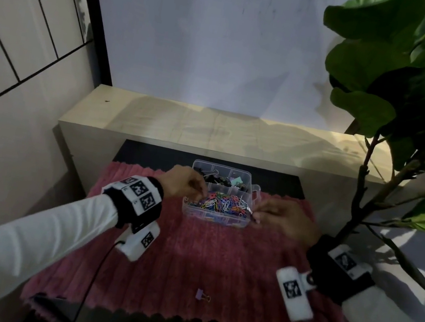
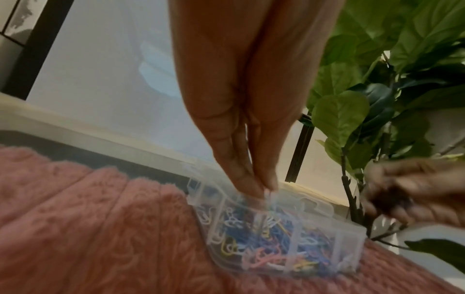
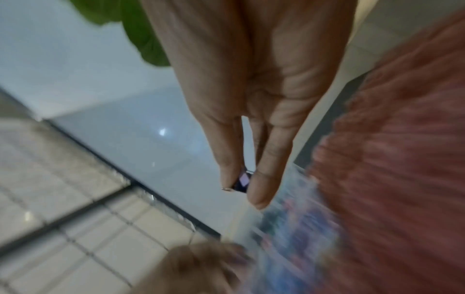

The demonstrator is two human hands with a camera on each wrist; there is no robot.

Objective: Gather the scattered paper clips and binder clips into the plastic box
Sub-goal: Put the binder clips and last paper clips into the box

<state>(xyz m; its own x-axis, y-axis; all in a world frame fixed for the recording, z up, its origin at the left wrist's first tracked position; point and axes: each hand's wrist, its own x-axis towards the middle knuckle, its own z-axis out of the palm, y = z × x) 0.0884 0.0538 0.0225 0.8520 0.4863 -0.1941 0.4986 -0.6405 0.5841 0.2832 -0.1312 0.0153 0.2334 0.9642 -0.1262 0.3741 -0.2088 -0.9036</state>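
A clear plastic box stands at the far side of the pink mat, with coloured paper clips in its front part and dark binder clips behind. My left hand hovers over the box's left side, fingertips pressed together just above the paper clips; blur hides whether they hold one. My right hand is at the box's right rim and pinches a dark binder clip between thumb and finger. A purple binder clip lies alone on the mat near the front.
A leafy plant rises at the right, its stem close to my right wrist. A pale ledge and a wall stand behind the box. A black cable hangs from my left wrist over the mat's left front.
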